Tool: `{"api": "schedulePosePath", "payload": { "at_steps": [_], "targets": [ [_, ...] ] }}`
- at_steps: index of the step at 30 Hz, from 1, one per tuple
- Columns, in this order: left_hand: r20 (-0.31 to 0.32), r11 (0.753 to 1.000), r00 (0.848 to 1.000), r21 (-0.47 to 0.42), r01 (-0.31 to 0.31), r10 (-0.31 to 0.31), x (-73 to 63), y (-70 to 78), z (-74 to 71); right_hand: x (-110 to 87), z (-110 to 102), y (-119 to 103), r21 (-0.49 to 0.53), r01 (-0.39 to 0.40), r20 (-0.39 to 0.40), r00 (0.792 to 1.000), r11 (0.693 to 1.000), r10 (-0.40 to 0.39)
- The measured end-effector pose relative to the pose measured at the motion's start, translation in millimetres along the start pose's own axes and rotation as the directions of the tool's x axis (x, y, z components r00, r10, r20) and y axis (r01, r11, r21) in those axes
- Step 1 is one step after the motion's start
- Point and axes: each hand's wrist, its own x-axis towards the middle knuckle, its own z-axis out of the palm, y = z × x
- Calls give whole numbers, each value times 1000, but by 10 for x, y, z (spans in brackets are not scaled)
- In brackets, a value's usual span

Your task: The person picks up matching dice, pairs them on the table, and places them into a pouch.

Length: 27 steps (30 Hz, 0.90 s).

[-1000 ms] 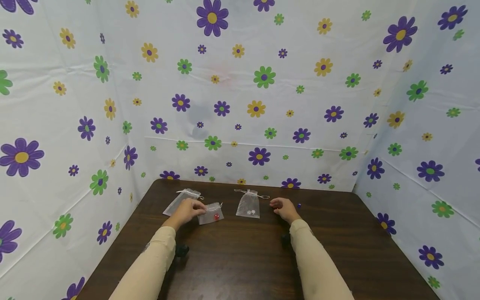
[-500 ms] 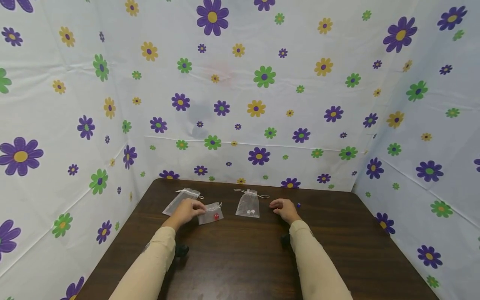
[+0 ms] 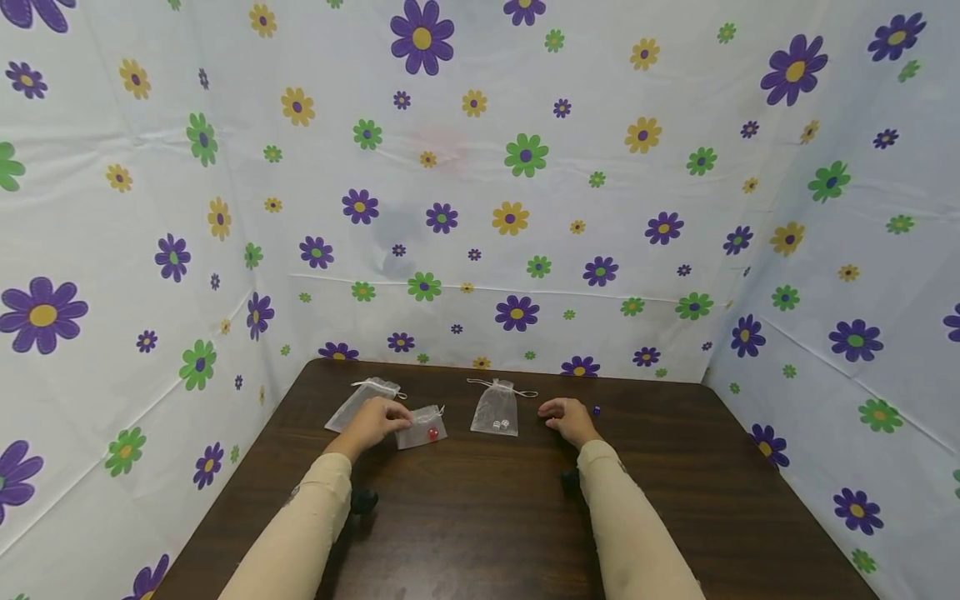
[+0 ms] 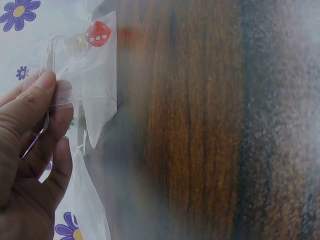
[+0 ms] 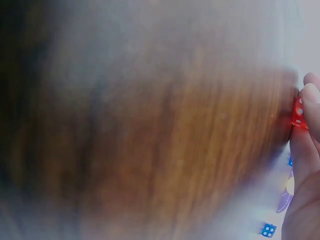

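My left hand [image 3: 375, 423] pinches the gathered top of a small sheer drawstring bag [image 3: 412, 433] between thumb and fingers. A red die [image 4: 98, 34] with white pips lies inside that bag. In the head view my right hand [image 3: 572, 419] is low over the table, right of the middle bag. The right wrist view shows another red die [image 5: 298, 112] between my right thumb and fingers, partly covered by them. Blue dice are near that hand, one blue die [image 5: 269, 230] clearly visible and another blue die [image 5: 290, 161] mostly hidden.
A second sheer bag [image 3: 495, 404] with clear or white dice in it lies between my hands. Partly behind my left hand lies a third sheer bag [image 3: 360, 400]. The brown wooden table [image 3: 465, 517] meets flower-printed cloth [image 3: 517, 167] at the back and sides.
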Motion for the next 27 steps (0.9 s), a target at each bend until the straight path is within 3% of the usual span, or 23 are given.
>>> {"api": "schedulePosePath", "payload": {
  "at_steps": [27],
  "targets": [
    [-6,1000,1000,0,31,-31,-5,66,-8,21,-40,-113,-19,-38,15,999,999,38]
  ]
}}
